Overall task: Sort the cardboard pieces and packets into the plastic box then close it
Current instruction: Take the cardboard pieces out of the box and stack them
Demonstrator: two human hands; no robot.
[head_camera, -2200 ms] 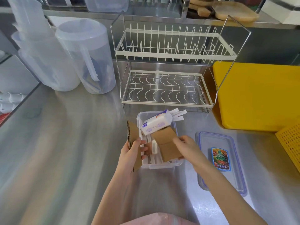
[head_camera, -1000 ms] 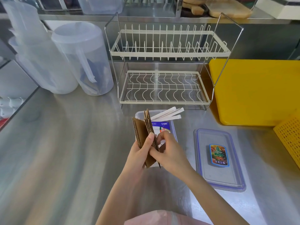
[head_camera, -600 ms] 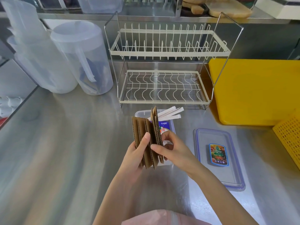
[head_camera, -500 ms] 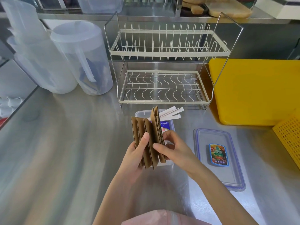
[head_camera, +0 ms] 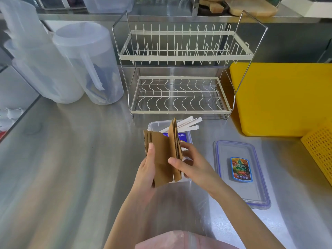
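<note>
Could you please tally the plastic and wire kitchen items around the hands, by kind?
Clear jugs: 2
Dish rack: 1
Clear box: 1
Box lid: 1
Yellow board: 1
Yellow basket: 1
Total: 7

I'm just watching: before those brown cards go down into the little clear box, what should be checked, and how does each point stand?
1. Cardboard pieces firmly held: ok, left hand grips the stack, right hand pinches some.
2. Plastic box open: ok.
3. Lid within reach: ok, lying beside the box.
4. Room inside the box: cannot tell, cards hide it.
5. White sticks fully inside: not ok, they poke over the rim.
</note>
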